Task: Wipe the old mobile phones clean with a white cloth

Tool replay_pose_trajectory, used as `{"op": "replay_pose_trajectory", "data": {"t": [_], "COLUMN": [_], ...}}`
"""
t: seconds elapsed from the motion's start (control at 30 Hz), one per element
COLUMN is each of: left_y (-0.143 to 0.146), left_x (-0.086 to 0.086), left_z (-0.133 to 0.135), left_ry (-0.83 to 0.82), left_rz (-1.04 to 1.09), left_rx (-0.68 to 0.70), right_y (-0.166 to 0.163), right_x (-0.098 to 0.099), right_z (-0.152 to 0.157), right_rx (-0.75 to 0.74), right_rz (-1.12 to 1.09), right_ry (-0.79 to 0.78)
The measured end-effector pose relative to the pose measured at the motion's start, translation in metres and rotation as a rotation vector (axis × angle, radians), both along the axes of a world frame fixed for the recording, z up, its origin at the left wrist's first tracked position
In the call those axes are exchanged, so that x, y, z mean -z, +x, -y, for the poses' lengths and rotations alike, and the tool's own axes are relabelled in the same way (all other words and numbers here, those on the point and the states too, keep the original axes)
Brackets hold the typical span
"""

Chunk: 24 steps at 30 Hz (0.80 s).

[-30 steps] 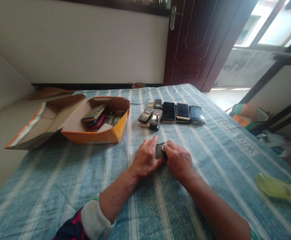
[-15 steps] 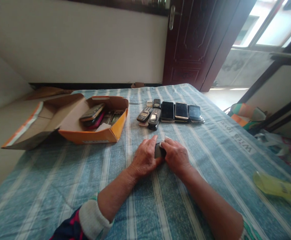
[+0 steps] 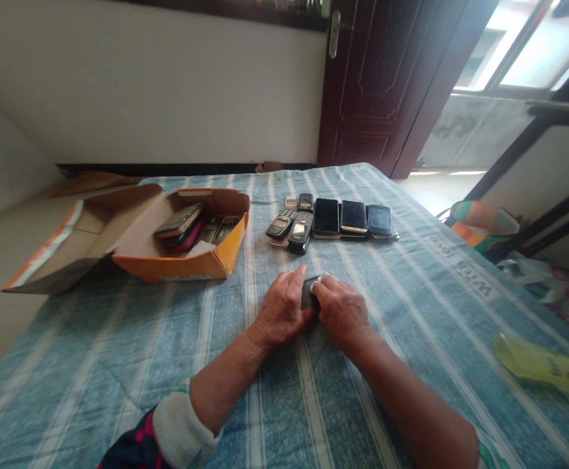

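Observation:
My left hand point(image 3: 283, 307) and my right hand point(image 3: 341, 311) rest together on the striped blue cloth point(image 3: 284, 391), both closed around a small dark phone point(image 3: 308, 294). A bit of white cloth or tissue point(image 3: 321, 279) shows at my right fingertips, pressed on the phone. Beyond my hands lies a row of several phones point(image 3: 333, 220), old keypad ones on the left and flat touchscreen ones on the right.
An open orange cardboard box point(image 3: 186, 260) with more phones inside sits at the left, its lid point(image 3: 83, 234) folded out. A yellow-green object point(image 3: 543, 365) lies at the right edge. A dark wooden door point(image 3: 386, 78) and white wall stand behind.
My hands stay on the small phone. The right fingers with the white cloth have shifted slightly over it; the view has barely drifted.

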<state>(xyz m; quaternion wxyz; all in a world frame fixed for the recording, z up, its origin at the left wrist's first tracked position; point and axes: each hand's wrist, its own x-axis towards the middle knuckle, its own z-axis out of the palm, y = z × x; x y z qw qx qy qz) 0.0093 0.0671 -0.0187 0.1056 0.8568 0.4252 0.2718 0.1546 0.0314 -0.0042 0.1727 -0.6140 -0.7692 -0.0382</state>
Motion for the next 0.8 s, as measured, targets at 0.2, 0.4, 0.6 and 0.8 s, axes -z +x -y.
{"op": "replay_pose_trajectory", "data": {"t": [0.2, 0.4, 0.6, 0.8], "left_y": [0.002, 0.002, 0.001, 0.001], "left_x": [0.000, -0.002, -0.001, 0.000], "left_z": [0.000, 0.001, 0.001, 0.000], "left_ry": [0.031, 0.018, 0.001, 0.004], "left_rz": [-0.014, -0.035, -0.037, -0.032], "left_rx": [-0.006, -0.028, -0.027, -0.007], "right_y": [0.004, 0.004, -0.002, -0.002], "right_x": [0.006, -0.019, -0.030, -0.016], "right_z": [-0.015, 0.001, 0.017, 0.004], "right_rx": [-0.015, 0.002, 0.051, 0.063], "right_rz": [-0.018, 0.035, 0.093, 0.053], "right_ry": [0.010, -0.188, -0.271, -0.171]}}
